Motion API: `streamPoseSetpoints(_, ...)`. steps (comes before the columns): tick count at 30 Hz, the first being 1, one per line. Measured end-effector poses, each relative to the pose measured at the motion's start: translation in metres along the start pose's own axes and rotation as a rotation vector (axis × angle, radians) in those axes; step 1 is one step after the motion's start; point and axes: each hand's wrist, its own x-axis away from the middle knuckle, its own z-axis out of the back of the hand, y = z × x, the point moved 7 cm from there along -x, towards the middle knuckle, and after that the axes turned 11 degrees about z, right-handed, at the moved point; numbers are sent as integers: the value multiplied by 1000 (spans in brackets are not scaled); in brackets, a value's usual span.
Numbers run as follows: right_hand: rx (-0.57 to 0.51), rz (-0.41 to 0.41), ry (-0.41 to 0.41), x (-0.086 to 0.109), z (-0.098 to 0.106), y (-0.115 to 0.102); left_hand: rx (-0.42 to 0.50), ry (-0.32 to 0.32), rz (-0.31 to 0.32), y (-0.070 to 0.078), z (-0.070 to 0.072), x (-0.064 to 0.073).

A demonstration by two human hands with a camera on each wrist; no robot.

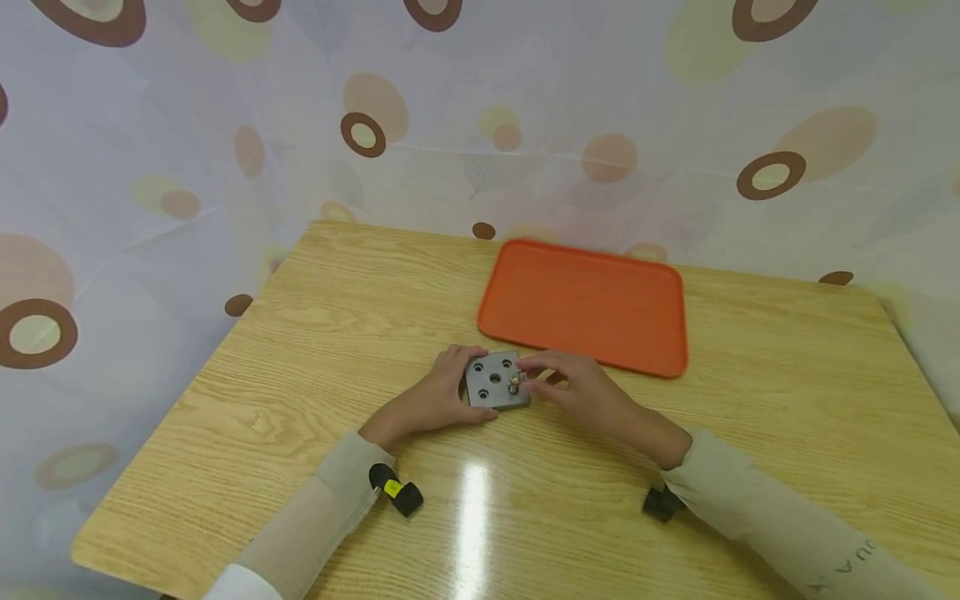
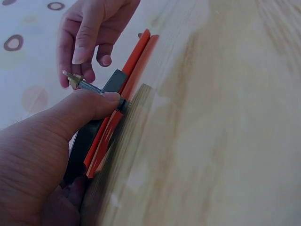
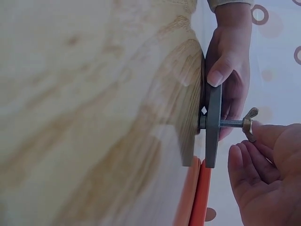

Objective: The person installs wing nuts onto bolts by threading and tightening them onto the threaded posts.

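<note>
A square grey metal plate (image 1: 489,367) with several round holes lies in front of the tray, close over the table. My left hand (image 1: 431,398) grips its left side, the thumb along the near edge and the fingers at the far edge. A threaded bolt (image 3: 231,123) passes through a hole near the plate's right corner and stands out from its upper face, its head on the table side. On the bolt's free end sits a brass-coloured wing nut (image 3: 249,124). My right hand (image 1: 581,390) pinches at this wing nut with thumb and index finger, its other fingers loosely curled.
An orange tray (image 1: 585,304) lies flat behind the plate, its near rim close to my right hand. The wooden table (image 1: 315,325) spreads out around both arms. A patterned curtain (image 1: 480,108) hangs behind the table's far edge.
</note>
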Motion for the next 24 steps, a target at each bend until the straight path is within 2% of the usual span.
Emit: streamPoseSetpoints(24,35,1,22,4,4,-1,14,5,-14,0,0,0)
